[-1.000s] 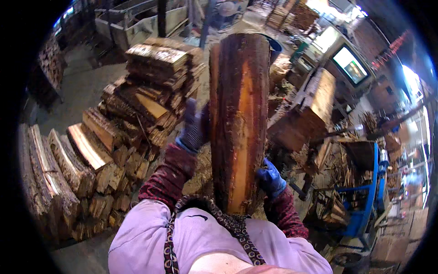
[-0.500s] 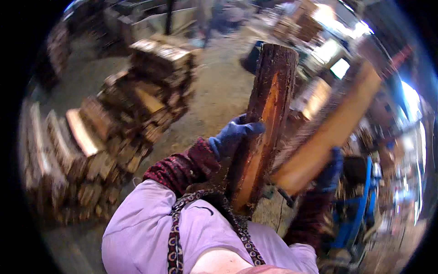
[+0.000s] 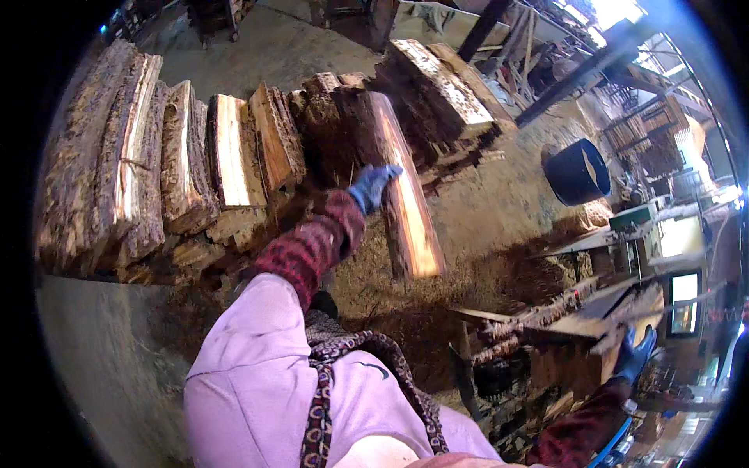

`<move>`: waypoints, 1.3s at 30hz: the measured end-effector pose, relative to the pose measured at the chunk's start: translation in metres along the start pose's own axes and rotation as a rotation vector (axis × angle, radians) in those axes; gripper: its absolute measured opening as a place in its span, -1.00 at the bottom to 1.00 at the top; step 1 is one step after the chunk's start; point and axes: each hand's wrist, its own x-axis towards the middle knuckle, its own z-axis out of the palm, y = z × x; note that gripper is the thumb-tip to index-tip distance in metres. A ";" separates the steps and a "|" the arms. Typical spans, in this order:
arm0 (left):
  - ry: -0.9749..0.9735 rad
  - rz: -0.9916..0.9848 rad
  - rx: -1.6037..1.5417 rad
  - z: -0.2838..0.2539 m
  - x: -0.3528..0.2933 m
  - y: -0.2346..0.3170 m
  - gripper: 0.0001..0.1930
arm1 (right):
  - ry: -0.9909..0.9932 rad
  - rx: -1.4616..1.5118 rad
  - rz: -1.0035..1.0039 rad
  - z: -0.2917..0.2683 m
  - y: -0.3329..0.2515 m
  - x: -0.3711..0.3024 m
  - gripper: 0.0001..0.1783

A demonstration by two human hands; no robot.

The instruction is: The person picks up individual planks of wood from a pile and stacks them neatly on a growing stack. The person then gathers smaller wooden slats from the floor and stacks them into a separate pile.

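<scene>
My left hand (image 3: 370, 189) wears a blue glove and grips the edge of a long split log (image 3: 409, 199). Bark covers its left side, and a pale orange cut face looks up. Its far end overlaps a row of stacked split logs (image 3: 228, 152), while its near end hangs over the floor. Off to the right, my right hand (image 3: 636, 355), also gloved in blue, has its fingers apart beside a blurred piece of wood (image 3: 616, 312). That wood lies on a low pile or stand whose form is hard to make out.
Behind the row, a taller stack (image 3: 449, 90) rises. A dark bucket (image 3: 577, 173) stands on the dusty floor (image 3: 488, 210). A dark post (image 3: 577, 86) slants across the upper right. Equipment with a bright panel (image 3: 685, 304) is at the far right.
My view has turned left toward the stacked logs. The log in my left hand has gone from upright before me to the row. My right hand has let go of its split log at the right.
</scene>
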 end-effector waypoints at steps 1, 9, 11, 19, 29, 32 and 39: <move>0.137 0.027 0.216 -0.003 0.040 0.015 -0.33 | 0.078 0.135 -0.115 -0.032 -0.074 0.003 -0.31; -0.277 -0.047 1.322 -0.117 0.107 -0.059 -0.21 | -0.781 1.316 -0.163 0.050 -0.576 -0.061 -0.35; -0.187 0.133 1.205 -0.139 0.050 -0.052 -0.27 | -1.049 1.468 -0.135 0.076 -0.673 -0.077 -0.32; -0.350 -0.448 1.240 -0.346 -0.186 -0.103 -0.60 | -1.578 1.337 0.026 0.162 -1.013 -0.116 0.17; 0.909 -0.126 0.479 -0.347 -0.122 -0.012 -0.38 | -1.040 1.014 -0.661 0.108 -1.045 -0.078 -0.23; 0.882 0.088 -0.218 -0.334 -0.096 -0.028 -0.33 | -1.055 1.081 -0.677 0.089 -1.054 -0.079 -0.24; 1.138 -0.142 -0.252 -0.371 -0.094 -0.032 -0.55 | -1.257 1.314 -0.546 0.143 -1.052 -0.112 -0.34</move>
